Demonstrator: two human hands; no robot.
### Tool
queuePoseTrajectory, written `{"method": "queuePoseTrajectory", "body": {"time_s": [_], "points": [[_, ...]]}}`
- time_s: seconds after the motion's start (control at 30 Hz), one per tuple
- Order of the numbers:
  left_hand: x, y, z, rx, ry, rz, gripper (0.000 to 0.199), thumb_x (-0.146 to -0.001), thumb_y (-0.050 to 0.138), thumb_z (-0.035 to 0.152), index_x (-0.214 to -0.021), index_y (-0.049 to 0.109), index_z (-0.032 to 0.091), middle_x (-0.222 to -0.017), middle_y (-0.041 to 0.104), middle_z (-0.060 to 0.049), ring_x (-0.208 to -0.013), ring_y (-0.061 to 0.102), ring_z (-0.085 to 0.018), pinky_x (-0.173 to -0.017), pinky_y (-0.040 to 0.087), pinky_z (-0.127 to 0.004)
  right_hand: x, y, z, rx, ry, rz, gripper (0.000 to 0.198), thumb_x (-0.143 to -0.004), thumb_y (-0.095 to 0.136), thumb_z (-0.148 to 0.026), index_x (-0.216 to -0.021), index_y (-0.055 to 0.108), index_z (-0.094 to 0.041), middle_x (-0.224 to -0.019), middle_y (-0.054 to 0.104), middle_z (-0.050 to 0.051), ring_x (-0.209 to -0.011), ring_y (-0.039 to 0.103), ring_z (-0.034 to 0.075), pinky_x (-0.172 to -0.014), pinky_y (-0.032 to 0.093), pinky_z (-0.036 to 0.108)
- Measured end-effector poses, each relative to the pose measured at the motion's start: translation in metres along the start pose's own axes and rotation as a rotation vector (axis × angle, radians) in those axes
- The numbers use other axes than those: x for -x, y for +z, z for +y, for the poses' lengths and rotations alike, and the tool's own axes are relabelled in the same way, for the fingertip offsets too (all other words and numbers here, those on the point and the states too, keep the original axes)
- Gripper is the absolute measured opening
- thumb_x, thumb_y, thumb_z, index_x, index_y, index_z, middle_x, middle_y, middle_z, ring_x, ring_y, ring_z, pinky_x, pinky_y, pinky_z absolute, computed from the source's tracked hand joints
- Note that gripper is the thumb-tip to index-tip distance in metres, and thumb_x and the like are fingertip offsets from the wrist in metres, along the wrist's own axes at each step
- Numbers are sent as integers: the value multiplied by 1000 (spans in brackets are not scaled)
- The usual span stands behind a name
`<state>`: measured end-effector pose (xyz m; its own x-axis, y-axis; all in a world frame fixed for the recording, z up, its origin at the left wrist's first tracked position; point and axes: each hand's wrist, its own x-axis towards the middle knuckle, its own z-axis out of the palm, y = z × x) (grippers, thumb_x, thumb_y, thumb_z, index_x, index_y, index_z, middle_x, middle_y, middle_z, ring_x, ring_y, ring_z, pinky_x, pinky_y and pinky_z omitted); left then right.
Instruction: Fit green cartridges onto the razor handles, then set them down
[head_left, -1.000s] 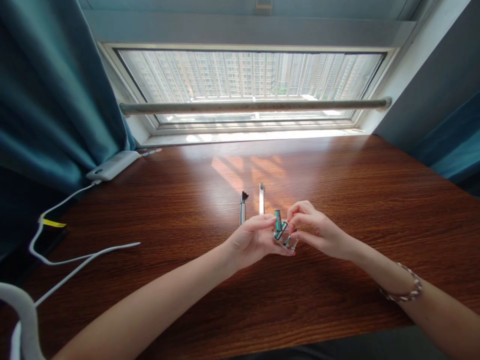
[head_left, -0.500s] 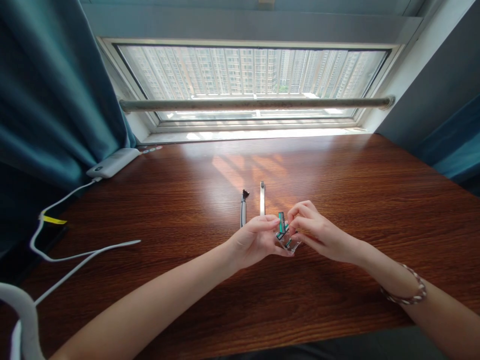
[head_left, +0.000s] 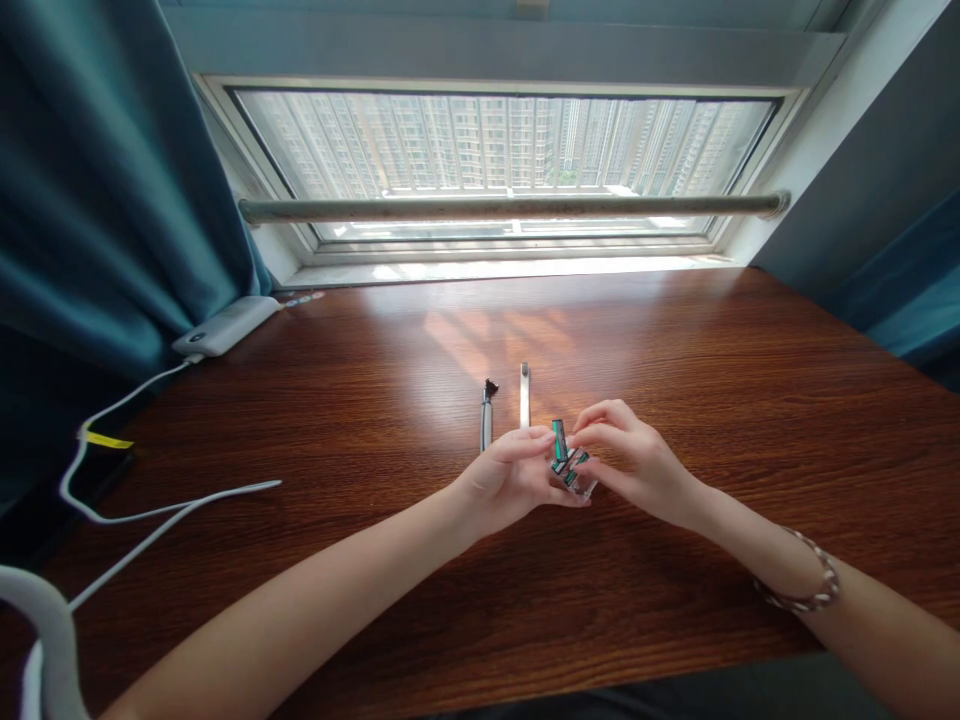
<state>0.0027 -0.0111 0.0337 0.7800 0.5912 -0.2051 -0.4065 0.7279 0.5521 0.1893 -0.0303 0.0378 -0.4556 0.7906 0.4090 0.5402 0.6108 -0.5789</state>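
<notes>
My left hand [head_left: 510, 480] is closed around a small clear plastic case [head_left: 585, 488], with green-and-black razor cartridges in it. One razor cartridge [head_left: 559, 440] stands up beside the left thumb. My right hand [head_left: 637, 460] reaches in from the right, its fingertips pinched at another green-and-black cartridge [head_left: 580, 461] over the case; the fingers partly cover it. Beyond my left hand a razor handle [head_left: 486, 420] with a black head end lies on the table, its near end hidden. To its right lies a slim silvery-white handle [head_left: 525, 395], also partly covered by the hand.
The brown wooden table [head_left: 675, 350] runs up to a window with a metal bar [head_left: 517, 208] across it. At the left stand a white power strip or adapter [head_left: 229, 326], a looping white cable [head_left: 187, 505] and a blue curtain [head_left: 97, 180].
My right hand has shifted slightly left, its fingers closer over the case. The upright cartridge has moved a little left, and more of the second cartridge shows at the right fingertips.
</notes>
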Motion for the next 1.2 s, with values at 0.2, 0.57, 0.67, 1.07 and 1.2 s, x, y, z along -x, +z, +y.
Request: {"method": "queuePoseTrajectory", "body": {"time_s": [0.2,0.57,0.67,1.07,1.2], "points": [[-2,1,0,32,126,68,20,-78,49,21,-94,58,11,-101,60,-14,-96,56,-26,-81,43,-43,7,15,-2,15,68,103,53,-69,66,-29,-116,42,-18,-106,52,10,-101,48,24,-87,42,40],[-3,-5,4,-47,198,153,4,-75,56,13,-79,56,13,-117,55,-12,-110,50,-26,-90,39,-41,4,6,11,144,245,349,53,-71,61,-29,-118,38,-19,-102,60,7,-85,58,18,-80,47,33],[-4,-8,8,-148,260,209,7,-74,60,14,-74,53,13,-119,55,-13,-110,51,-25,-91,38,-39,-1,-7,42,310,361,434,51,-72,59,-36,-116,40,-19,-100,62,8,-80,60,20,-76,47,35],[-5,-12,22,-410,362,352,42,-70,66,26,-108,49,19,-85,69,-9,-62,66,-17,-64,51,-31,-2,-12,98,715,653,317,59,-73,54,-45,-121,35,-16,-92,64,8,-83,59,26,-62,43,33],[-5,-14,24,-458,358,332,41,-71,65,27,-110,53,17,-91,67,-11,-62,66,-16,-63,52,-29,-3,-11,101,731,629,304,61,-74,53,-46,-122,33,-14,-92,64,10,-82,57,26,-64,43,34]]}}
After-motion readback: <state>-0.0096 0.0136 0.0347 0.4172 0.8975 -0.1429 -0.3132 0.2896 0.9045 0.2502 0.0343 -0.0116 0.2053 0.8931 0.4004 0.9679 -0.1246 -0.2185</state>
